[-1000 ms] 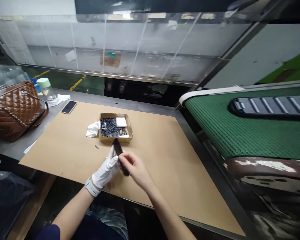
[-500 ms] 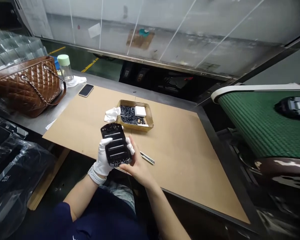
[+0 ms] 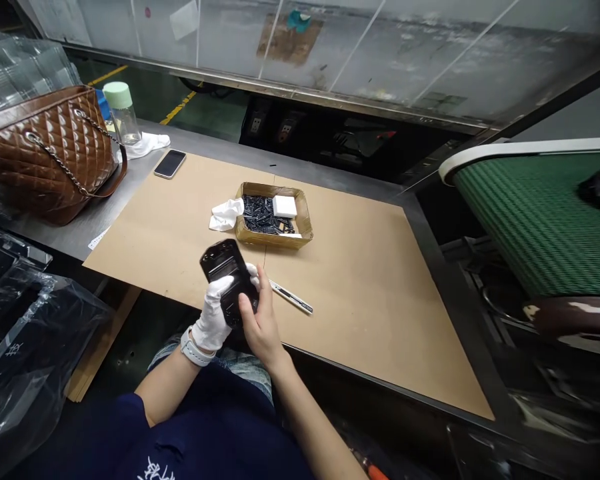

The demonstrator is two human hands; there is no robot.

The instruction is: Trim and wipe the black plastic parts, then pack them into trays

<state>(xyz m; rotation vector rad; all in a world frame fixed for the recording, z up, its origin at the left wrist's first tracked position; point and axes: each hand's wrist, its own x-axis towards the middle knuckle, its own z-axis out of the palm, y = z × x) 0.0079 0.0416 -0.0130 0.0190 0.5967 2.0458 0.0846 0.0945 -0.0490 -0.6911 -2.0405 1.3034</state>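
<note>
A black plastic housing (image 3: 223, 260) with rounded corners is held up over the near edge of the table. My left hand (image 3: 214, 313), in a white glove, is closed around its left side, thumb across the face. My bare right hand (image 3: 260, 323) grips the lower right of the housing, its thumb pressed on the face. White-gloved fingertips show behind the part's right edge. Beyond the hands stands a shallow cardboard box (image 3: 275, 237) with many small black pieces (image 3: 261, 215) and a white block (image 3: 285, 206). A white-and-black utility knife (image 3: 293, 297) lies right of my right hand.
Brown cardboard (image 3: 370, 287) covers the table. A crumpled white cloth (image 3: 226, 215) touches the box. Farther left are a phone (image 3: 170, 163), a bottle (image 3: 123, 115) and a quilted brown bag (image 3: 55, 150). A green conveyor belt (image 3: 530, 220) runs at the right, carrying a dark part.
The housing has tilted, so its ribbed face shows less. My right thumb has moved up from its lower edge onto its face. On the belt, the dark part sits farther right in view.
</note>
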